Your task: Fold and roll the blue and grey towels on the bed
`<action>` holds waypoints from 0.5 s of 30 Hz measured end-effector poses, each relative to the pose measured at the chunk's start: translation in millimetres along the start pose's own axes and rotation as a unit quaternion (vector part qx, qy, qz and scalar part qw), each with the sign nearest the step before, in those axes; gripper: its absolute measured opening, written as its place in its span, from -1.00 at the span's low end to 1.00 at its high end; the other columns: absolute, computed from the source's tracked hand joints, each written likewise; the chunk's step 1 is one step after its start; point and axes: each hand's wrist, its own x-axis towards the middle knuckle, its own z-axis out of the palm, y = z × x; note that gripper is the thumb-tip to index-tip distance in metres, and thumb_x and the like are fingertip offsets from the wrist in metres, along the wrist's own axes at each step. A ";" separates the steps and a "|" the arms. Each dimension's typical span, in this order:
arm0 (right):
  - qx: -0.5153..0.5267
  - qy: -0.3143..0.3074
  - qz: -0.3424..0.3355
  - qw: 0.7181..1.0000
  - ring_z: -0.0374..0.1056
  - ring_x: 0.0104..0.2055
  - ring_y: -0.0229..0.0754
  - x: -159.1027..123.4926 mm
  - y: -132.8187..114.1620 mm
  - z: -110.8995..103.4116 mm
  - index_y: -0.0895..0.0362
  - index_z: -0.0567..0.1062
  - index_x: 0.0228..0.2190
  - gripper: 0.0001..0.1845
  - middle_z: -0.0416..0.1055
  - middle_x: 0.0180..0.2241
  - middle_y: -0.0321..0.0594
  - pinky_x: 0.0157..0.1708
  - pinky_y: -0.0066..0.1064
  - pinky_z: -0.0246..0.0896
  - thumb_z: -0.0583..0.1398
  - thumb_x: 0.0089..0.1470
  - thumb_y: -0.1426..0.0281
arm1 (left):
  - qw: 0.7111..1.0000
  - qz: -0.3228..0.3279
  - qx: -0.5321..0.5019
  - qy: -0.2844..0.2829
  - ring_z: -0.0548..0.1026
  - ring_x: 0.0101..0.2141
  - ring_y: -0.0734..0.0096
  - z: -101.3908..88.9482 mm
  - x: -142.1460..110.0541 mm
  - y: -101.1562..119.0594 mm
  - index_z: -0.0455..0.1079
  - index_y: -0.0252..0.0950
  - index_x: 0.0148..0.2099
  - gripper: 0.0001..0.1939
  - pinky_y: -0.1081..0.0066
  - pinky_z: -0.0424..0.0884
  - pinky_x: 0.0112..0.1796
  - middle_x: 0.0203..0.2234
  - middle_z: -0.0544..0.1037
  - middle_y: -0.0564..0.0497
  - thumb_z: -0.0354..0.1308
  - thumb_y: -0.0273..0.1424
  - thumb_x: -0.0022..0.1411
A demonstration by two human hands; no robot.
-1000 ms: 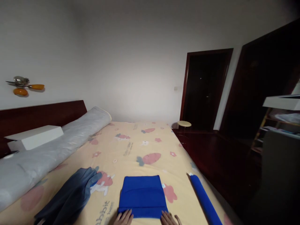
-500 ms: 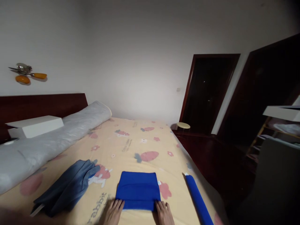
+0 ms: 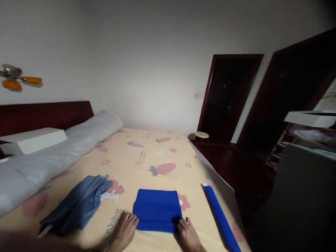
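Note:
A folded blue cloth [image 3: 159,206] lies flat on the patterned bed sheet in front of me, creases running across it and a small white tag at its right edge. My left hand [image 3: 127,229] is at its near left corner, fingers curled against the edge. At the near right corner, the bent fingers of my right hand [image 3: 189,232] close on the cloth's edge and throw a dark shadow on it. The fingertips' undersides are hidden. Right of the cloth lies a long blue roll [image 3: 220,217]. A crumpled grey-blue garment [image 3: 78,203] is on the left.
The sheet [image 3: 139,161] covers the bed. A long grey bundle [image 3: 86,133] lies along the headboard [image 3: 47,113], with a white box [image 3: 39,140] on it. A round stool [image 3: 201,135] stands beyond the bed, and a dark grey panel [image 3: 301,196] is at the right.
Both hands have shifted from the cloth's near edge to its side edges near the corners. The right hand has moved slightly right and up. The view has turned a little right.

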 end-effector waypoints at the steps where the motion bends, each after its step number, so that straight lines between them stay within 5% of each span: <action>1: 0.004 -0.013 -0.008 1.000 0.34 -0.18 -0.07 -6.1 1.0 -3.7 0.10 0.51 -0.38 -0.83 0.50 -0.32 -0.21 0.07 -0.17 -0.03 0.13 0.08 0.54 | 0.999 0.007 -0.024 -0.026 0.38 0.08 0.23 -10.0 -0.4 4.9 0.40 -0.20 0.07 -0.50 0.13 0.10 0.21 -0.01 0.53 -0.05 -0.10 -0.60 0.13; 7: 0.064 -0.105 0.033 0.992 0.33 -0.14 -0.06 -28.2 -2.8 -31.5 0.10 0.53 -0.35 -0.88 0.49 -0.26 -0.17 -0.04 -0.23 0.05 0.17 0.09 0.40 | 0.986 0.032 -0.099 -0.132 0.38 0.09 0.18 -50.9 -6.1 28.4 0.43 -0.25 0.00 -0.47 0.06 0.05 0.23 -0.04 0.54 -0.12 -0.07 -0.62 -0.02; 15: 0.091 -0.112 0.066 0.987 0.32 -0.10 -0.04 -23.6 -9.8 -40.8 0.11 0.54 -0.32 -0.76 0.47 -0.22 -0.14 -0.06 -0.24 0.05 0.10 0.01 0.51 | 0.983 0.043 -0.109 -0.139 0.27 0.19 0.10 -42.0 -14.7 26.5 0.37 -0.27 0.11 -0.47 0.01 -0.10 0.28 0.11 0.44 -0.17 0.00 -0.47 0.05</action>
